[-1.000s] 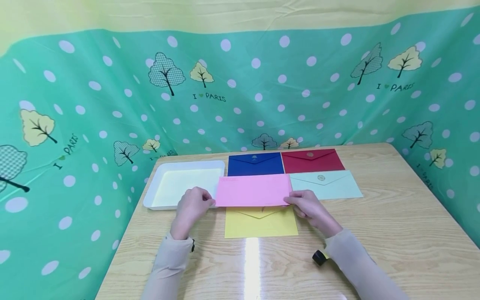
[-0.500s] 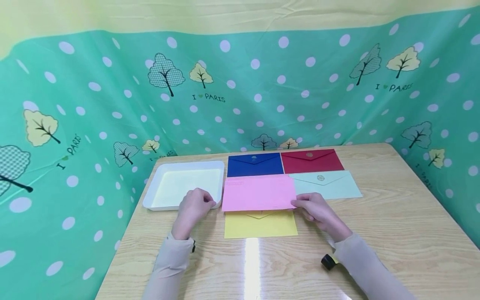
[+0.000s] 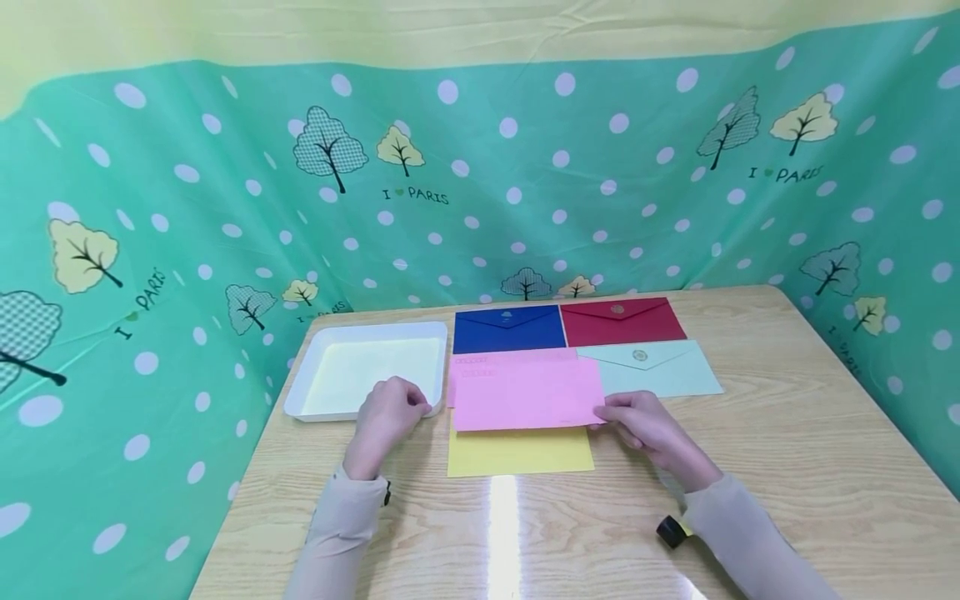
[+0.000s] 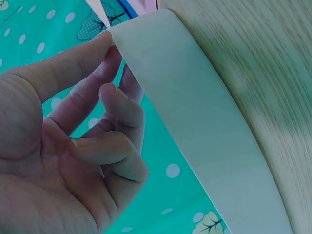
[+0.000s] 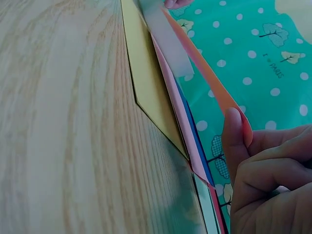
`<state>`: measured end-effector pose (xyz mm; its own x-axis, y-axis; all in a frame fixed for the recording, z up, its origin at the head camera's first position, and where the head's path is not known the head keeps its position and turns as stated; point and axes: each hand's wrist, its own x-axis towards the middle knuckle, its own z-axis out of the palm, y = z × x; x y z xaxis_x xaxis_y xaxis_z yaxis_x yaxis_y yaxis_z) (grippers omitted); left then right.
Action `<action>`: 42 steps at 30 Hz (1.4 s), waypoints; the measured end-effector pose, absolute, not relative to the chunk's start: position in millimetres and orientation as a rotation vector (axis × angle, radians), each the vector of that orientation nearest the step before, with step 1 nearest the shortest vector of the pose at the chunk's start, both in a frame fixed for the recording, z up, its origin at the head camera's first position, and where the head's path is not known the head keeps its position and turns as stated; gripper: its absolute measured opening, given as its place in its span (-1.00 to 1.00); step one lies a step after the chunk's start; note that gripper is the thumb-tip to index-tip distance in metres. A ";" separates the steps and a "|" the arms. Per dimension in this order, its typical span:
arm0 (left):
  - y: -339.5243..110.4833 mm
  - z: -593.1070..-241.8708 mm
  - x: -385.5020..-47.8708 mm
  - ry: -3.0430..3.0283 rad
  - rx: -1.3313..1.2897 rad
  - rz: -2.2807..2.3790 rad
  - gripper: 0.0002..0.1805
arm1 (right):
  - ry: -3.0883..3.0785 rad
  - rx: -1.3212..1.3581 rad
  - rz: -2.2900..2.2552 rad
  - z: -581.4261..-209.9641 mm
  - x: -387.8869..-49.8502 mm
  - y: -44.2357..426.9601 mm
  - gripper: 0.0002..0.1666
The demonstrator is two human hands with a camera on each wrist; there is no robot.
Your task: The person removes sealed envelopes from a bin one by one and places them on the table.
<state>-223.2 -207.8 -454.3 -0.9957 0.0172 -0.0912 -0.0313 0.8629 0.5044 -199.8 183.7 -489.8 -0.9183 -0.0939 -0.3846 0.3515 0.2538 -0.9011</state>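
Note:
My right hand (image 3: 637, 421) pinches the lower right corner of a pink envelope (image 3: 528, 396) between thumb and fingers. This envelope is raised off the table, with a faint row of boxes along its upper left. Beneath it lies a second pink envelope (image 3: 517, 357), mostly covered. A yellow envelope (image 3: 521, 454) lies in front, its upper part hidden. At the front right corner of a white tray (image 3: 322, 414) is my left hand (image 3: 390, 408). In the left wrist view, its thumb and index finger (image 4: 90, 92) pinch the tray's rim (image 4: 195, 117).
Behind the pink envelopes lie a blue envelope (image 3: 510, 333) and a red envelope (image 3: 626, 325). A pale mint envelope (image 3: 652, 375) sits to their front right. The wooden table (image 3: 795, 467) backs onto a green dotted curtain (image 3: 525, 208).
My right hand has moved right and toward me with the pink envelope, uncovering the other pink one. My left hand has let go of its left corner and stays by the tray.

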 end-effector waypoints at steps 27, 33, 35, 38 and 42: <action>-210.3 -456.4 -222.9 2.918 -0.021 0.844 -0.94 | 2.161 0.139 -1.718 -487.3 -183.0 219.9 -0.60; -209.9 -455.4 -222.3 2.922 -0.010 0.836 -0.94 | 2.157 0.113 -1.710 -484.7 -178.2 228.0 -0.61; -209.2 -455.2 -222.0 2.919 -0.017 0.836 -0.94 | 2.162 0.117 -1.707 -484.6 -176.8 232.2 -0.61; -208.5 -454.8 -222.3 2.915 -0.017 0.832 -0.94 | 2.177 0.117 -1.698 -484.6 -175.0 239.2 -0.61; -207.8 -454.7 -223.1 2.912 -0.017 0.825 -0.94 | 2.182 0.107 -1.692 -484.2 -173.0 247.1 -0.59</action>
